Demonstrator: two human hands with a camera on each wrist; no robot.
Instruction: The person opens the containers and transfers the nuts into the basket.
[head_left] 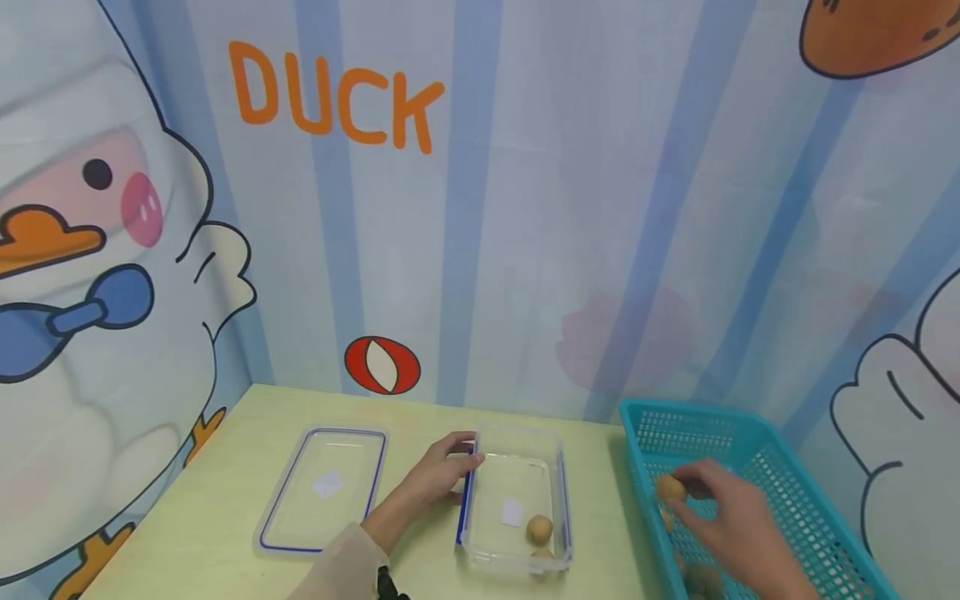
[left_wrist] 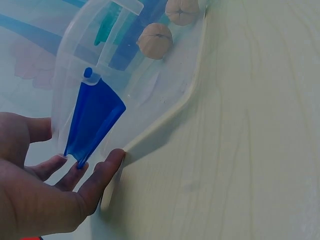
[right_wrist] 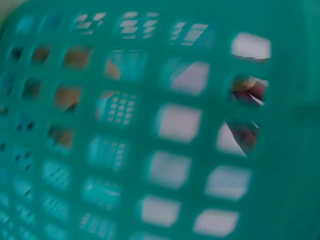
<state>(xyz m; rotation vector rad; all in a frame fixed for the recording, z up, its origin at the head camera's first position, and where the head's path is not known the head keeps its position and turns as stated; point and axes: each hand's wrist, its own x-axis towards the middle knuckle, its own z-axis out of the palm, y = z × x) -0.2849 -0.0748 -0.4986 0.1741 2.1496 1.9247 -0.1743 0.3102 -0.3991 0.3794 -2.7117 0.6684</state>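
Note:
A clear plastic box [head_left: 517,554] with blue side clips stands in the middle of the table. My left hand [head_left: 438,471] grips its left wall by the clip [left_wrist: 92,120], fingertips low against the side. Two walnuts lie in the near right corner of the box, one walnut [head_left: 539,529] showing fully in the head view. Between thumb and fingers, my right hand [head_left: 738,521] pinches another walnut [head_left: 670,488] above the left side of a turquoise basket [head_left: 697,408]. The basket's mesh wall hides most of this hand in the right wrist view.
Flat on the table [head_left: 217,500], left of the box, lies a clear lid [head_left: 322,450] with a blue seal. More round brown things [head_left: 703,579] sit low in the basket. A printed cloth [head_left: 510,250] hangs behind the table.

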